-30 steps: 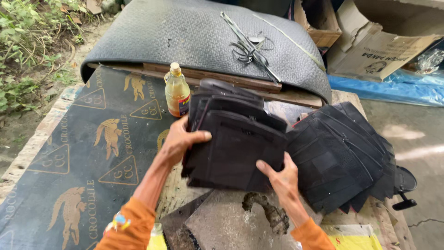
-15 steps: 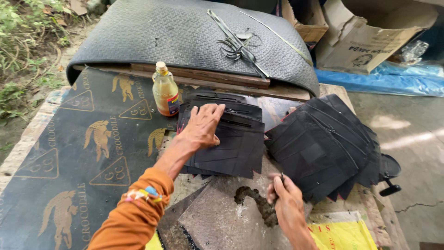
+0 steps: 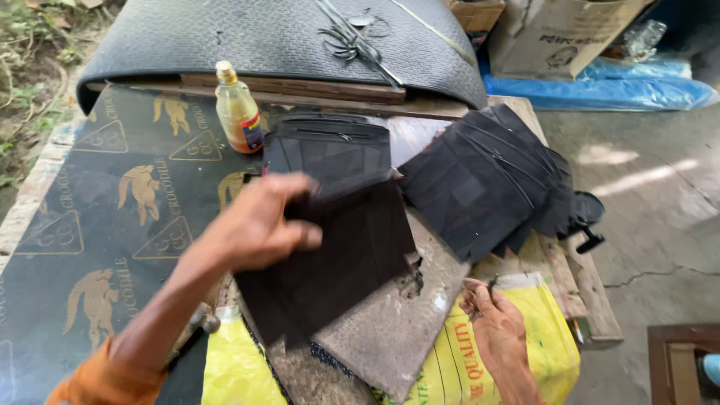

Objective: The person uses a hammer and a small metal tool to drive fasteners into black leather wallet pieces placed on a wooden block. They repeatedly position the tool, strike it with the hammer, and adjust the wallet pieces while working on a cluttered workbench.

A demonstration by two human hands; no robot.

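I would lift this dark leather piece (image 3: 337,255) slowly and flat, so it slides off the stone slab (image 3: 390,330) without dragging the stack of black pieces (image 3: 330,150) behind it. My left hand (image 3: 255,225) holds the piece at its upper edge, fingers (image 3: 289,187) curled and pinched on it. My right hand (image 3: 499,330) rests on the yellow sack (image 3: 457,360); its fingers seem closed around something small, maybe a tool, but I cannot tell.
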